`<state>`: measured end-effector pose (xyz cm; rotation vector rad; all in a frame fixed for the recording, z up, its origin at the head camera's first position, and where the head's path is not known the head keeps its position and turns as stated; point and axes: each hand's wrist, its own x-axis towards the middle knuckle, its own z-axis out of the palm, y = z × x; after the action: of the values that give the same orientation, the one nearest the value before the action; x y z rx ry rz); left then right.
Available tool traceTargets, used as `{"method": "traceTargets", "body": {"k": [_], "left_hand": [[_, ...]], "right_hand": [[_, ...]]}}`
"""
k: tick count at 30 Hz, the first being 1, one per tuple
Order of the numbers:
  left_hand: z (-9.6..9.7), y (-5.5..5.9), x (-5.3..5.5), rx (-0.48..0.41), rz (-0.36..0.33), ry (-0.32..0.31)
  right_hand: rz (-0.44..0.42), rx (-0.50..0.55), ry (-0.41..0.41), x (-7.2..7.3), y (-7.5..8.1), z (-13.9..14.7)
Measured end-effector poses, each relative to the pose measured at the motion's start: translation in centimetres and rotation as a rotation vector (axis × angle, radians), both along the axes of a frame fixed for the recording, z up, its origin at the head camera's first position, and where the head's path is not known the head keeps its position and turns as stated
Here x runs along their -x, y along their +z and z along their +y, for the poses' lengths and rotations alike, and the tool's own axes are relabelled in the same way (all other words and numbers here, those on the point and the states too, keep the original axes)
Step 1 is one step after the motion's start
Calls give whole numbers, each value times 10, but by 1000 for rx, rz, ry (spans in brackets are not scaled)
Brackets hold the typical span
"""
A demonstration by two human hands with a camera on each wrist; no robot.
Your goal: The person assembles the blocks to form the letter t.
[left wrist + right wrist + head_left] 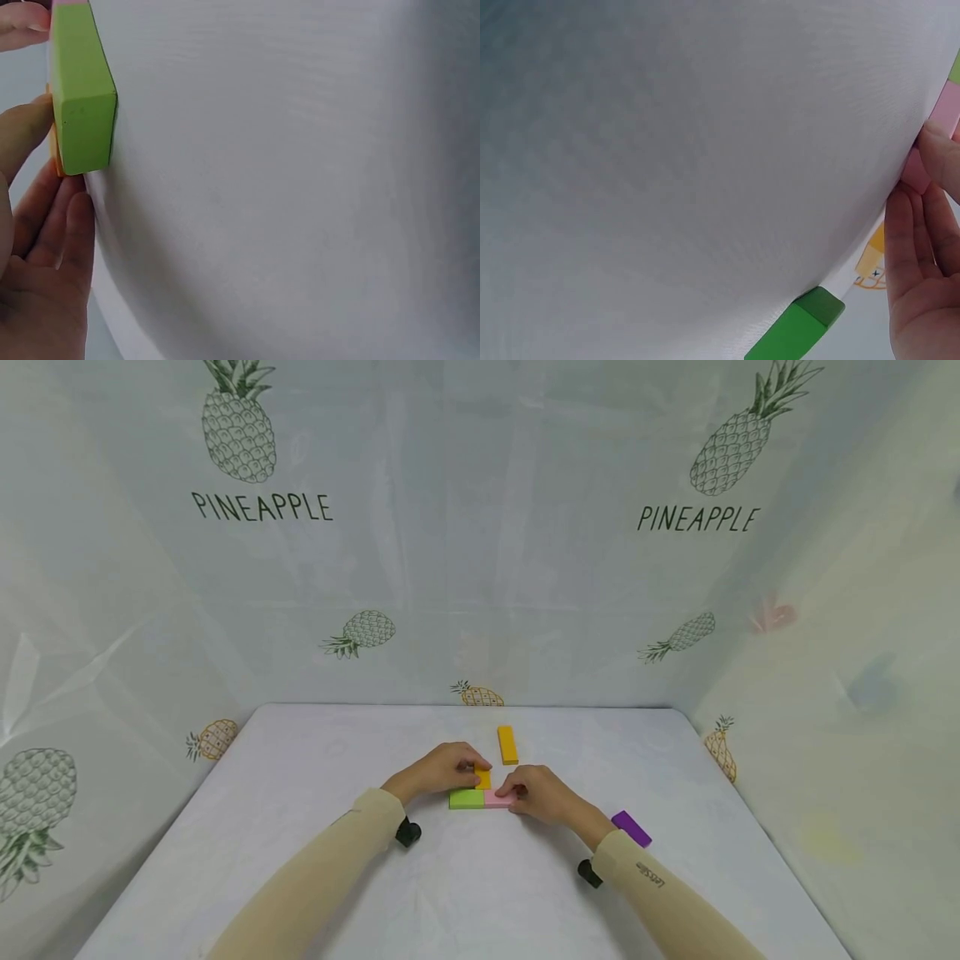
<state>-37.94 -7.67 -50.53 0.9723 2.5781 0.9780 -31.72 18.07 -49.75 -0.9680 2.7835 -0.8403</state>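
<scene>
On the white table, a light green block (467, 800) and a pink block (495, 801) lie end to end in a row. My left hand (444, 768) pinches a yellow block (483, 779) just behind that row. Seen from the left wrist, the green block (86, 124) covers most of the yellow one, whose thin edge (54, 150) shows beside the fingers. At the row's right end, my right hand (546, 794) holds the pink block between thumb and fingers; the right wrist view shows the thumb over its side (916, 171).
Another yellow block (507, 745) lies farther back. A purple block (632, 828) sits beside the right forearm. The right wrist view has a darker green block (795, 330), which I cannot make out from the head. A pineapple-print curtain (480, 568) stands behind the table.
</scene>
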Motion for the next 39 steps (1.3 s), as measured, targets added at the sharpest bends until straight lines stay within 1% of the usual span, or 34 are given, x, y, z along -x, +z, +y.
{"method": "traceTargets", "body": {"k": [4, 11, 16, 20, 23, 29, 32, 35, 39], "left_hand": [[-1, 2, 0, -9, -1, -11], [-3, 0, 9, -10, 11, -2], [1, 6, 16, -15, 15, 11], [7, 10, 22, 32, 50, 30], [12, 11, 28, 72, 77, 27], [21, 11, 42, 150, 105, 16], [24, 11, 47, 169, 116, 2], [28, 10, 51, 184, 129, -37], [35, 8, 54, 212, 156, -82]], "right_hand": [[-15, 4, -5, -1, 0, 0], [11, 22, 22, -1, 1, 0], [0, 15, 12, -1, 3, 1], [-13, 7, 5, 0, 2, 1], [-14, 2, 3, 1, 0, 0], [-25, -3, 7, 2, -2, 0], [-7, -2, 18, 1, -1, -1], [7, -2, 20, 1, 0, -1], [-3, -7, 2, 1, 1, 0]]}}
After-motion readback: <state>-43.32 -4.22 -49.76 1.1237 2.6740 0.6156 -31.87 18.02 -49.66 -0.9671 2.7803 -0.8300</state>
